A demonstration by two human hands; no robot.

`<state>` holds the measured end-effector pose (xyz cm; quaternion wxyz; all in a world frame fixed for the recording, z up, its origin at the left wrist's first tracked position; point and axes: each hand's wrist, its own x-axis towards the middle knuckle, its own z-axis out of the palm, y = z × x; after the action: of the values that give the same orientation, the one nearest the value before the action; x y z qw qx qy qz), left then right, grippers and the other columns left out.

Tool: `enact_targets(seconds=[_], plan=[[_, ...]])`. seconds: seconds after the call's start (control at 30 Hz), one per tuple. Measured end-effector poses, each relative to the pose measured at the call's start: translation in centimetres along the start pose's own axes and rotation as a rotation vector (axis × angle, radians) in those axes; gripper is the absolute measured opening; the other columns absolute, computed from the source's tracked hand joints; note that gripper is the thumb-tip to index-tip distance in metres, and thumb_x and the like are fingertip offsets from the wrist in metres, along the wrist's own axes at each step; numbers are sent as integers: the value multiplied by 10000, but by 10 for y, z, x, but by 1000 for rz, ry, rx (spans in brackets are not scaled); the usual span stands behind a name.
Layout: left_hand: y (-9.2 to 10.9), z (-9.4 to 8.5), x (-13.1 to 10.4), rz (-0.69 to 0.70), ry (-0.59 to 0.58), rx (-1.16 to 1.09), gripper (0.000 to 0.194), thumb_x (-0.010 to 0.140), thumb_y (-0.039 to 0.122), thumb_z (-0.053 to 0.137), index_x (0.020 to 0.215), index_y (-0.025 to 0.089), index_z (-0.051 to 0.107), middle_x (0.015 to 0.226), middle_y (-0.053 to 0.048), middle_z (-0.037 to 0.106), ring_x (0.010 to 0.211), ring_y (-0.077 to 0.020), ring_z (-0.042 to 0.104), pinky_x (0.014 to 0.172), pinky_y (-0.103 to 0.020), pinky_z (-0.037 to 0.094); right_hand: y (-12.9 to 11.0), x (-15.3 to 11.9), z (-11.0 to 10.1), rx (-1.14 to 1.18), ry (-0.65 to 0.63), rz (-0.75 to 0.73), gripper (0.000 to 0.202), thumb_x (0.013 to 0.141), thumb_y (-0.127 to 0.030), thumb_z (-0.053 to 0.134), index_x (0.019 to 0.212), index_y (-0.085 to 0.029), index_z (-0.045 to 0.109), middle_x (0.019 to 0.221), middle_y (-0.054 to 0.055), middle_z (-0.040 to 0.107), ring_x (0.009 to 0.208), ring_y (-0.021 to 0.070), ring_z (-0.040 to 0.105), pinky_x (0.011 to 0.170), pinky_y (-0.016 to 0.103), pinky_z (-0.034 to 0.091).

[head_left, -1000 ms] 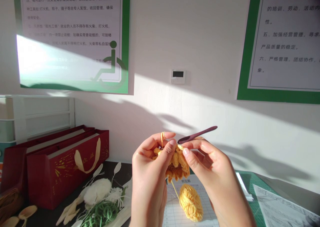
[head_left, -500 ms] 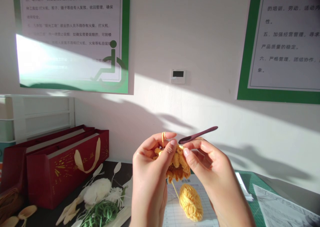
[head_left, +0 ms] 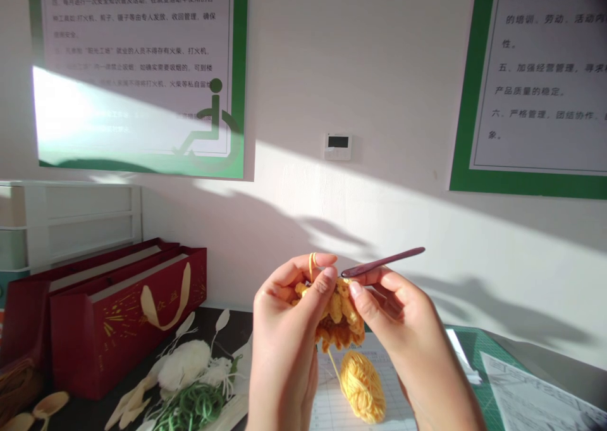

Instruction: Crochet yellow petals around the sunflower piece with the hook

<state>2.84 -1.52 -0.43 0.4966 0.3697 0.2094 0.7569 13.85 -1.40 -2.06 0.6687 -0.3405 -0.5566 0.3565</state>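
Observation:
My left hand (head_left: 291, 311) pinches a ruffled yellow-orange crochet piece (head_left: 339, 314) from its left side, with a loop of yellow yarn around the raised index finger. At the piece's upper right edge, the thumb and fingers of my right hand (head_left: 396, 311) are closed. A dark purple crochet hook (head_left: 384, 262) rests over the right fingers, its handle pointing up to the right and its tip near the left thumb. Below hangs a yarn strand beside a yellow yarn ball (head_left: 363, 387), which lies on a printed sheet (head_left: 327, 406).
Red gift bags (head_left: 128, 317) stand at the left before white drawers (head_left: 95, 216). White yarn (head_left: 184, 364) and green yarn (head_left: 192, 409) lie nearer me. At the right, papers (head_left: 535, 393) rest on a green cutting mat (head_left: 467, 339). Posters and a thermostat (head_left: 338, 146) hang on the wall.
The hook has shifted slightly right and turned, its handle end now lower and farther right. Both hands and the crochet piece have moved only slightly.

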Motion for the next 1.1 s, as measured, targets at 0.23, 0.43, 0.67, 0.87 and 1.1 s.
enact_targets(seconds=[0.23, 0.43, 0.67, 0.87, 1.1], plan=[[0, -1, 1, -37, -24, -3, 218, 644, 197, 919, 817, 141, 799, 683, -17, 704, 583, -108, 654, 562, -168, 536, 0, -1, 0, -10, 19, -12, 310, 805, -498, 771, 901, -211, 709, 979, 90, 761, 850, 209, 712, 673, 273, 592], [1, -4, 4, -76, -54, -5, 243, 649, 215, 927, 835, 138, 791, 681, -23, 707, 593, -122, 671, 563, -180, 537, 2, 1, -1, -9, 16, -14, 307, 799, -489, 779, 914, -209, 728, 961, 84, 770, 843, 205, 715, 667, 274, 586], [0, -4, 4, -67, -46, 0, 252, 642, 213, 929, 837, 134, 791, 695, -32, 709, 602, -121, 668, 568, -181, 537, 1, 1, -2, -53, 13, -17, 305, 801, -488, 771, 904, -204, 733, 910, 73, 770, 785, 197, 711, 656, 281, 584], [0, -3, 3, -53, -57, -3, 216, 652, 203, 921, 816, 143, 794, 681, -13, 702, 585, -100, 655, 565, -161, 532, 1, 1, -2, -55, 18, -19, 311, 804, -500, 769, 904, -209, 722, 917, 75, 767, 795, 204, 712, 643, 280, 582], [0, -4, 3, -73, -72, -1, 216, 669, 209, 915, 831, 137, 792, 699, -20, 704, 612, -114, 667, 585, -176, 543, 2, 0, -1, -12, 42, -25, 307, 798, -478, 787, 936, -211, 725, 969, 80, 764, 828, 196, 710, 674, 271, 587]])
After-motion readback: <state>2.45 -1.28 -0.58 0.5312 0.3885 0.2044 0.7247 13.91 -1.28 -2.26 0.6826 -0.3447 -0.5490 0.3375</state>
